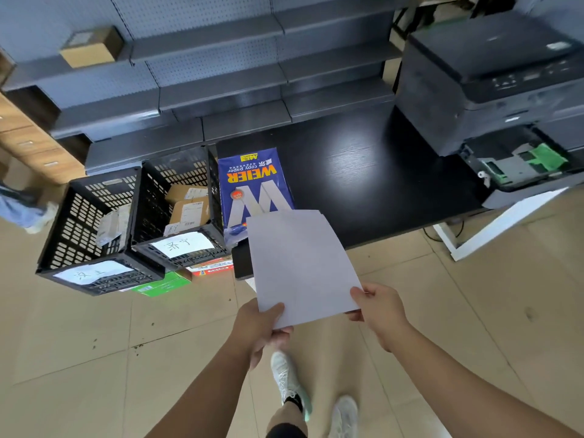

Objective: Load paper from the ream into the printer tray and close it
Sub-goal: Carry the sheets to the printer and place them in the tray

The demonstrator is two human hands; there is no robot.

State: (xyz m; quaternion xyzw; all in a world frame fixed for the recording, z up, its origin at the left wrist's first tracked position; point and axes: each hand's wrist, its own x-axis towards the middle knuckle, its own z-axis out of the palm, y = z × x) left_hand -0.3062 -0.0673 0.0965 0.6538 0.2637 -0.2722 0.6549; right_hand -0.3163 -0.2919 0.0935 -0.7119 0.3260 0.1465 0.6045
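Note:
I hold a thin stack of white paper (300, 263) in front of me, above the table's front edge. My left hand (260, 327) grips its near left corner and my right hand (379, 311) grips its near right corner. The blue ream (252, 181) lies on the black table (363, 172), its near end partly hidden behind the sheets. At the table's right end stands the black printer (493, 77). Its paper tray (521, 162) is pulled out, with green guides showing and no paper visible inside.
Two black crates (104, 229) with parcels stand left of the table, coloured boxes beneath them. Grey shelving (221, 74) runs along the back, holding a cardboard box (91, 47). A white table leg (493, 222) slants below the printer. Another person's foot (28, 210) shows at far left.

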